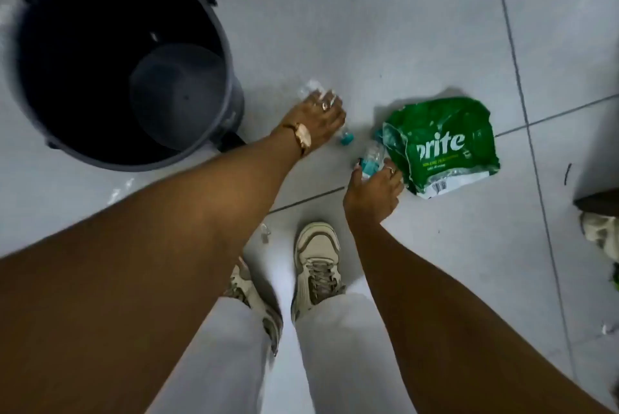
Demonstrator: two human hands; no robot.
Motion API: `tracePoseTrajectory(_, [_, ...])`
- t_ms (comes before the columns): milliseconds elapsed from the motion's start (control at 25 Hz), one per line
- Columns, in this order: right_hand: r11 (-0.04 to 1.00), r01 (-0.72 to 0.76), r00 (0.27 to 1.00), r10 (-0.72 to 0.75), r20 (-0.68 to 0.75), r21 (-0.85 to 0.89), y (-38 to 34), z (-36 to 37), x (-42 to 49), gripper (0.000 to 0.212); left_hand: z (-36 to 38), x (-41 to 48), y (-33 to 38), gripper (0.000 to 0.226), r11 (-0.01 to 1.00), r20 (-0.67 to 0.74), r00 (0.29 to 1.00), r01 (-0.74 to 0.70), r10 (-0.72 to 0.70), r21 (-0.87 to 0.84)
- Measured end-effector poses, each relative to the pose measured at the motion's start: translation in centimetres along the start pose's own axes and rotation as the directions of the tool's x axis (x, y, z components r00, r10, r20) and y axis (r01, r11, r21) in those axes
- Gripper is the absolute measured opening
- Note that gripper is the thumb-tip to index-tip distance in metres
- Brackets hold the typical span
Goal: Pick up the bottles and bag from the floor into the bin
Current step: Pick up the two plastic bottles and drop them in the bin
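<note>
A dark grey bin (pixel 214 28) stands open at the upper left on the tiled floor. My left hand (pixel 318 122), with a gold watch on its wrist, is closed over a clear plastic bottle (pixel 310 89) lying just right of the bin; its teal cap pokes out below the hand. My right hand (pixel 375 186) grips a second clear bottle (pixel 371 156) with a teal label. That bottle lies against the left edge of a crumpled green plastic bag (pixel 442 145) with white lettering.
My two feet in pale trainers (pixel 318 263) stand below the hands. A small clear scrap (pixel 264 233) lies by the left shoe. Cloth and a dark object (pixel 599 222) sit at the right edge. A wall base runs along the top.
</note>
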State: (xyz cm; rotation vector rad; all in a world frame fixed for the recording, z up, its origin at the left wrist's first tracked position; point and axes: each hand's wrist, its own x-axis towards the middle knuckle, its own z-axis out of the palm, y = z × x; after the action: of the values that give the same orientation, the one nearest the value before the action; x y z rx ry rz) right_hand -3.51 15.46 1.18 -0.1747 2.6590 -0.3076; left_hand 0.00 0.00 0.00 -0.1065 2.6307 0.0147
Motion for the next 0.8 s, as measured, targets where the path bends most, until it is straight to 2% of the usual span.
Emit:
tracePoseTrajectory(120, [0.987, -0.157, 0.987, 0.156, -0.039, -0.025, 0.3, 2.3, 2.5, 0.072, 1.2, 3.4, -0.4, 0.05, 0.996, 0.041, 0.995, 0.089, -0.088, -0.021])
tracePoseTrajectory(200, [0.973, -0.228, 0.972, 0.226, 0.058, 0.028, 0.2, 3.3, 3.6, 0.071, 1.3, 3.9, 0.1, 0.047, 0.998, 0.094, 0.994, 0.066, -0.063, -0.023])
tracePoseTrajectory(280, [0.966, -0.255, 0.958, 0.246, 0.149, 0.044, 0.7, 3.9, 3.6, 0.061, 1.3, 2.6, 0.6, 0.043, 0.996, 0.15, 0.985, 0.087, -0.082, -0.024])
tracePoseTrajectory(400, [0.948, -0.282, 0.947, 0.251, 0.201, 0.148, 0.2, 2.5, 2.4, 0.051, -2.0, -1.0, 1.2, 0.053, 0.938, 0.08, 0.971, 0.239, -0.225, -0.251])
tracePoseTrajectory(480, [0.918, -0.273, 0.953, 0.216, 0.213, 0.288, -1.0, 0.6, 0.3, 0.048, -5.5, -3.9, 1.2, 0.063, 0.817, -0.074, 0.927, 0.284, -0.368, -0.502])
tracePoseTrajectory(520, [0.896, -0.244, 0.962, 0.174, 0.212, 0.372, -2.3, -0.9, -1.1, 0.047, -7.3, -5.9, 0.7, 0.067, 0.721, -0.178, 0.869, 0.251, -0.462, -0.646])
tracePoseTrajectory(560, [0.862, -0.203, 0.97, 0.114, 0.213, 0.464, -3.7, -2.5, -2.5, 0.047, -9.1, -8.4, -0.4, 0.068, 0.612, -0.26, 0.777, 0.194, -0.573, -0.767])
tracePoseTrajectory(640, [0.775, -0.064, 0.973, -0.091, 0.211, 0.629, -7.1, -6.0, -5.6, 0.046, -11.3, -13.5, -4.0, 0.066, 0.425, -0.313, 0.525, 0.103, -0.791, -0.899])
tracePoseTrajectory(680, [0.753, 0.042, 0.956, -0.22, 0.191, 0.657, -8.7, -7.5, -7.2, 0.045, -11.4, -15.9, -6.1, 0.066, 0.346, -0.274, 0.408, 0.115, -0.871, -0.931])
tracePoseTrajectory(720, [0.745, 0.157, 0.922, -0.345, 0.174, 0.649, -10.6, -8.9, -8.6, 0.045, -10.9, -18.0, -8.3, 0.065, 0.248, -0.19, 0.324, 0.15, -0.927, -0.957])
tracePoseTrajectory(800, [0.744, 0.368, 0.819, -0.543, 0.183, 0.558, -14.1, -10.3, -10.9, 0.052, -8.9, -20.6, -11.6, 0.062, 0.015, 0.058, 0.264, 0.266, -0.963, -0.964])
